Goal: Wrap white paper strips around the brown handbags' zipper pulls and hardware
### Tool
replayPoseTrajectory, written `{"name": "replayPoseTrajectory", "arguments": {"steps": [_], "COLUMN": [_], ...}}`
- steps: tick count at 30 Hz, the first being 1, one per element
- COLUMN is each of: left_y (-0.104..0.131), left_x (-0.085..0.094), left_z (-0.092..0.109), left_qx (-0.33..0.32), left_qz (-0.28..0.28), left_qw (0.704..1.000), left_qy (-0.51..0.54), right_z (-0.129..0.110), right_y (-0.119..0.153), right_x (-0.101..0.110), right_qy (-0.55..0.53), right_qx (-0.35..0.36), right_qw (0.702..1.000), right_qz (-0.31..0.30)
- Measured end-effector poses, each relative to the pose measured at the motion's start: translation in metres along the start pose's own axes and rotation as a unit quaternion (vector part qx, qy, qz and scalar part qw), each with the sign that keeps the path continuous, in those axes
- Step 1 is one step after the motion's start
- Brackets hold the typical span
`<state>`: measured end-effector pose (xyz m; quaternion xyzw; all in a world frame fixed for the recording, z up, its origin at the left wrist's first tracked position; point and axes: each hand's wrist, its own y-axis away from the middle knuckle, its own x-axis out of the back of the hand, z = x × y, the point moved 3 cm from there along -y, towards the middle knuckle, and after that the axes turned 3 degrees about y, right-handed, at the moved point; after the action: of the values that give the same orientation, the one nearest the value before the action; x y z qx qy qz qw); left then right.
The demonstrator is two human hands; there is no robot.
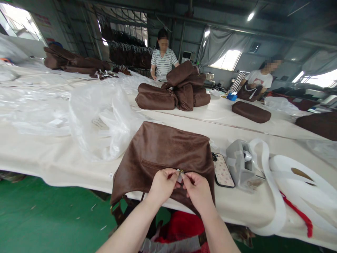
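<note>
A brown leather bag (168, 144) lies across the front edge of the table, its strap hanging down at the lower left. A zipper runs along its upper face and ends in a brass-coloured pull. At that end my left hand (164, 184) pinches a small white piece (180, 177) that looks like paper or tape. My right hand (196, 188) pinches the same piece from the other side. Both hands' fingertips nearly meet over the zipper pull, so part of the piece is hidden.
Right of the bag are a phone (223, 170), a grey tape dispenser (240, 165) and a roll of white strip (302, 179). Left lies a clear plastic bag (102, 123). Several brown bags (158, 96) are piled beyond. Two people (163, 61) stand across the table.
</note>
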<state>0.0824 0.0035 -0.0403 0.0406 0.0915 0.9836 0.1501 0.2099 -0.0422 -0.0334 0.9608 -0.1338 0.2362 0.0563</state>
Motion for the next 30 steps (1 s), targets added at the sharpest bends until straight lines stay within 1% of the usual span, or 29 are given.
{"name": "replayPoseTrajectory", "arguments": {"steps": [3,5,7,9,11,13,16,21,24,25,27,29,30], "left_y": [0.002,0.006,0.01,0.015,0.019,0.021,0.021,0.019,0.017,0.017,0.016,0.014,0.013], "left_x": [0.0,0.0,0.001,0.002,0.001,0.0,-0.002,-0.002,0.0,0.0,0.003,0.006,0.007], "left_z": [0.002,0.006,0.012,0.018,0.021,0.023,0.023,0.022,0.021,0.02,0.018,0.014,0.012], "left_qx": [-0.018,-0.06,-0.113,-0.149,-0.162,-0.164,-0.169,-0.174,-0.172,-0.173,-0.168,-0.15,-0.138], "left_qz": [-0.011,-0.009,0.023,0.065,0.088,0.086,0.081,0.092,0.09,0.088,0.087,0.083,0.079], "left_qw": [1.0,0.996,0.982,0.96,0.944,0.937,0.935,0.937,0.944,0.947,0.957,0.971,0.977], "left_qy": [-0.012,-0.064,-0.148,-0.226,-0.274,-0.296,-0.302,-0.287,-0.266,-0.256,-0.22,-0.167,-0.142], "right_z": [0.002,0.004,0.006,0.008,0.012,0.014,0.016,0.018,0.019,0.018,0.016,0.013,0.011], "right_y": [-0.006,-0.007,-0.008,-0.009,-0.009,-0.009,-0.008,-0.002,0.0,-0.001,-0.002,-0.004,-0.005], "right_x": [-0.004,-0.005,-0.006,-0.007,-0.007,-0.007,-0.008,-0.007,-0.006,-0.006,-0.008,-0.01,-0.011], "right_qy": [-0.053,-0.086,-0.113,-0.139,-0.173,-0.203,-0.223,-0.246,-0.221,-0.203,-0.17,-0.163,-0.168], "right_qx": [-0.021,-0.022,-0.018,-0.023,-0.037,-0.046,-0.036,0.001,-0.01,-0.024,-0.049,-0.066,-0.073], "right_qw": [0.998,0.996,0.993,0.99,0.984,0.978,0.974,0.969,0.975,0.979,0.983,0.98,0.977], "right_qz": [0.01,0.018,0.018,0.01,0.003,-0.002,-0.009,-0.009,-0.009,-0.018,-0.055,-0.097,-0.107]}}
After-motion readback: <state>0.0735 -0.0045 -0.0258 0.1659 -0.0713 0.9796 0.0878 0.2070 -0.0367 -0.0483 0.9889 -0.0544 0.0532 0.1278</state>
